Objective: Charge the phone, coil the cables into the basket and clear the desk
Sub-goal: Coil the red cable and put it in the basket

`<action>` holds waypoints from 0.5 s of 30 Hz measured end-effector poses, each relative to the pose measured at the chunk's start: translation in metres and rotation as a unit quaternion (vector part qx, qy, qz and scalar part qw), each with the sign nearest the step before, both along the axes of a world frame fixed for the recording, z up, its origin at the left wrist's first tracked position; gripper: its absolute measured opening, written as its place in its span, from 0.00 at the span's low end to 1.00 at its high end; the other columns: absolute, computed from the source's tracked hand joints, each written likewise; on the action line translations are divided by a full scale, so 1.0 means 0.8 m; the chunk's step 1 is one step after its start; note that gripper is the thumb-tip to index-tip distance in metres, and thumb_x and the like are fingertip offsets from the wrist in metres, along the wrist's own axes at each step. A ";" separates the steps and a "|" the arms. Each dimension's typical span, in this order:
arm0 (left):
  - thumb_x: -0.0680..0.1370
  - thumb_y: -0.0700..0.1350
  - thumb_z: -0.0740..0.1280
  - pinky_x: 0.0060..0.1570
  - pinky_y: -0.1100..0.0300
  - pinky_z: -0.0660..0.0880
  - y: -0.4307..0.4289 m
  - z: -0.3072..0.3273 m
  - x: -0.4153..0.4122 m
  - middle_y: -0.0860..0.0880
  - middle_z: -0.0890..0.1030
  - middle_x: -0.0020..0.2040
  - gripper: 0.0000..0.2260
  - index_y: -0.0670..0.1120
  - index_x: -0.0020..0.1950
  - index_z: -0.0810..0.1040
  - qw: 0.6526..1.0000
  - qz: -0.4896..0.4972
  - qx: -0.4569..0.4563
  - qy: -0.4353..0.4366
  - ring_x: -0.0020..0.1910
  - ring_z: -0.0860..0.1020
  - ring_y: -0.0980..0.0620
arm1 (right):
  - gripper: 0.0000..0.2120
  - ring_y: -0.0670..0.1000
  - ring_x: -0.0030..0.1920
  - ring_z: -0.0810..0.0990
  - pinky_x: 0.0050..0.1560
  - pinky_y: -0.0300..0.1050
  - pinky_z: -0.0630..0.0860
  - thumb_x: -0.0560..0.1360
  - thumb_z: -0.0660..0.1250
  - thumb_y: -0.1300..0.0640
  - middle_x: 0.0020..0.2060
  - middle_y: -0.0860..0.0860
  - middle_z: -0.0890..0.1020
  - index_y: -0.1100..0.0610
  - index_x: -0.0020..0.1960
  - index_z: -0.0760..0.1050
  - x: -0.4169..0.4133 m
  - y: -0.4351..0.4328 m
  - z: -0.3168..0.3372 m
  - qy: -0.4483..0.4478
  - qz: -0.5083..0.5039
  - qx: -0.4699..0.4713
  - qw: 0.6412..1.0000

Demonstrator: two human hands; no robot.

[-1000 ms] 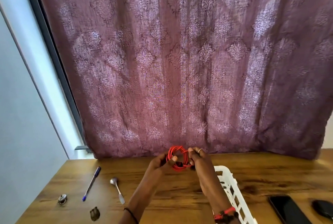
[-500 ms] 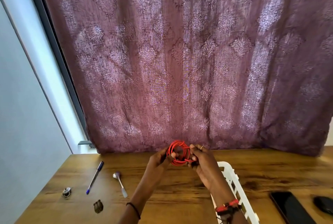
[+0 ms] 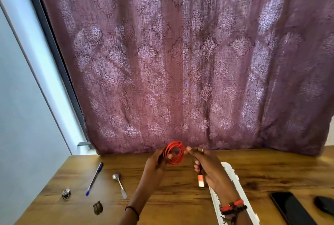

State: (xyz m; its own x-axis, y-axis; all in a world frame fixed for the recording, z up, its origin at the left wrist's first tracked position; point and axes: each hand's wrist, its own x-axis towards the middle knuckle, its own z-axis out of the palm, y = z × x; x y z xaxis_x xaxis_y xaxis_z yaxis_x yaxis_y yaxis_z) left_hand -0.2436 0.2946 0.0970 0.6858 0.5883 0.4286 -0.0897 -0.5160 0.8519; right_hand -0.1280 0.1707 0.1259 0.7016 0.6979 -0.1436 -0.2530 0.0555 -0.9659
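Observation:
A red cable (image 3: 175, 153) is wound into a small coil above the wooden desk (image 3: 177, 195). My left hand (image 3: 158, 161) grips the coil's left side. My right hand (image 3: 206, 163) pinches the coil's right side, and the cable's red-and-white plug (image 3: 200, 181) hangs out below its fingers. A white plastic basket (image 3: 233, 176) lies under my right forearm, mostly hidden. A black phone (image 3: 291, 208) lies flat at the desk's right, screen dark.
On the desk's left lie a blue pen (image 3: 94, 178), a metal spoon (image 3: 120, 186) and two small dark objects (image 3: 66, 193) (image 3: 98, 207). A black rounded object (image 3: 324, 205) sits at the right edge. A purple curtain (image 3: 180, 62) hangs behind the desk.
The plug end has come out of the coil and now hangs below my right hand. Both hands have shifted a little apart with the coil between them.

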 end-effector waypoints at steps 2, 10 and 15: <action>0.77 0.35 0.65 0.48 0.70 0.73 -0.003 0.001 0.000 0.53 0.82 0.47 0.09 0.46 0.53 0.79 0.998 -0.016 -0.057 -0.019 0.45 0.77 0.66 | 0.05 0.42 0.19 0.64 0.21 0.32 0.61 0.75 0.67 0.59 0.19 0.46 0.69 0.58 0.40 0.76 0.005 -0.005 -0.001 -0.057 0.003 -0.019 0.998; 0.78 0.37 0.62 0.38 0.67 0.78 -0.013 -0.006 0.004 0.49 0.84 0.39 0.08 0.41 0.48 0.81 0.926 -0.051 -0.368 -0.071 0.40 0.81 0.58 | 0.02 0.44 0.39 0.79 0.38 0.24 0.68 0.69 0.74 0.59 0.34 0.45 0.83 0.53 0.40 0.84 0.009 -0.004 -0.002 -0.291 -0.084 -0.100 0.948; 0.78 0.37 0.62 0.38 0.66 0.79 -0.027 -0.007 0.013 0.47 0.85 0.42 0.08 0.40 0.50 0.81 0.904 -0.038 -0.415 -0.094 0.40 0.82 0.57 | 0.11 0.56 0.52 0.81 0.54 0.44 0.72 0.76 0.66 0.55 0.49 0.57 0.84 0.60 0.53 0.81 -0.010 0.017 -0.012 -0.403 -0.157 -0.207 0.878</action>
State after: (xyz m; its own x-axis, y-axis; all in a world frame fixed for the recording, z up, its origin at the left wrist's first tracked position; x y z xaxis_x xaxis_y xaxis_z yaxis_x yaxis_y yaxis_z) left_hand -0.2330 0.2727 0.0914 0.6982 0.7154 -0.0263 -0.2813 0.3080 0.9088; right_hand -0.1359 0.1844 0.1159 0.8408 0.4561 0.2915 0.4858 -0.3983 -0.7780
